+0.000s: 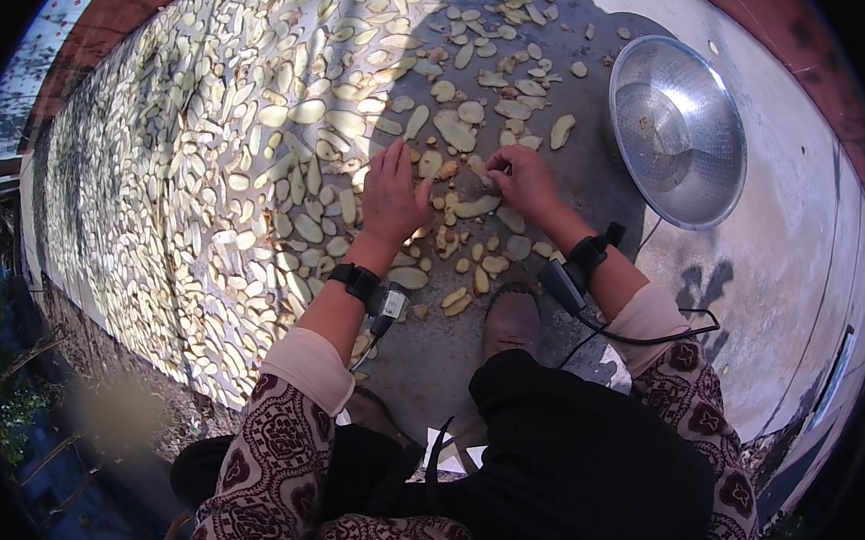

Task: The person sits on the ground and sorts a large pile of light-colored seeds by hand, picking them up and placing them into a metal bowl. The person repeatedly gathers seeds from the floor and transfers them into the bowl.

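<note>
Many pale slices of what looks like a root, perhaps ginger [455, 132], lie spread over the concrete floor, thickest on the left. Low over the slices, my left hand [395, 196] reaches forward, palm down, fingers together and thumb apart, with nothing visible in it. My right hand [521, 178] is to the right of it, thumb and fingertips pinched on a thin pale slice [478, 169]. Between and just below the hands sits a small heap of little knobbly pieces [447, 239]. A perforated metal colander [649, 127] stands at the upper right, with small scraps at its bottom.
My shoe [512, 319] rests on the floor just below the slices. A cable [646, 338] loops from the device on my right wrist. Another short cable hangs at my left wrist. A reddish raised edge [111, 29] borders the floor at the upper left.
</note>
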The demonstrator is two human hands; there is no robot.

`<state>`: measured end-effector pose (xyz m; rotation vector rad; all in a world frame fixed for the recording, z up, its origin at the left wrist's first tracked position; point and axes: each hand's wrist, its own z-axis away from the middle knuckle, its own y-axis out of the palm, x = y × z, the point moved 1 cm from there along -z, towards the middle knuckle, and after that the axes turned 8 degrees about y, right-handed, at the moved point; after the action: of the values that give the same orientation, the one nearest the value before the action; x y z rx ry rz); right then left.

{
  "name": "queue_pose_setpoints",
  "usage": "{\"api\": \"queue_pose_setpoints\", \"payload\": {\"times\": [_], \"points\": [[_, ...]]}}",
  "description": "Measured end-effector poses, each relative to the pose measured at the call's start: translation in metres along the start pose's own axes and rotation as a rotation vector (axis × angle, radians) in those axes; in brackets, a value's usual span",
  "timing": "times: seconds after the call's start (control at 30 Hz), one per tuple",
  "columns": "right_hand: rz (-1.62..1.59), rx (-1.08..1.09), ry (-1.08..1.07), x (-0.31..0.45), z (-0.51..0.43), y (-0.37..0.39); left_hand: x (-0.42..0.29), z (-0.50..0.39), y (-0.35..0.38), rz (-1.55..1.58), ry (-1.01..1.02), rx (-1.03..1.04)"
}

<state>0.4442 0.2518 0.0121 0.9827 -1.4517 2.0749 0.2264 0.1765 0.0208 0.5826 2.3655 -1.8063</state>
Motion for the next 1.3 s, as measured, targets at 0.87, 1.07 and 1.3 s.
{"api": "queue_pose_setpoints", "payload": {"times": [0.87, 1.07, 1.3], "points": [[0.107, 0.057, -0.162, -0.002, 0.034, 0.005, -0.025, -0.018, 0.026, 0.163, -0.059, 0.099], [0.078, 0.084, -0.143, -0.01, 0.034, 0.01, -0.023, -0.015, 0.029, 0.173, 0.001, 0.1], [0.11, 0.017, -0.218, -0.014, 0.04, 0.02, -0.023, -0.025, 0.032, 0.307, 0.001, 0.077]]}}
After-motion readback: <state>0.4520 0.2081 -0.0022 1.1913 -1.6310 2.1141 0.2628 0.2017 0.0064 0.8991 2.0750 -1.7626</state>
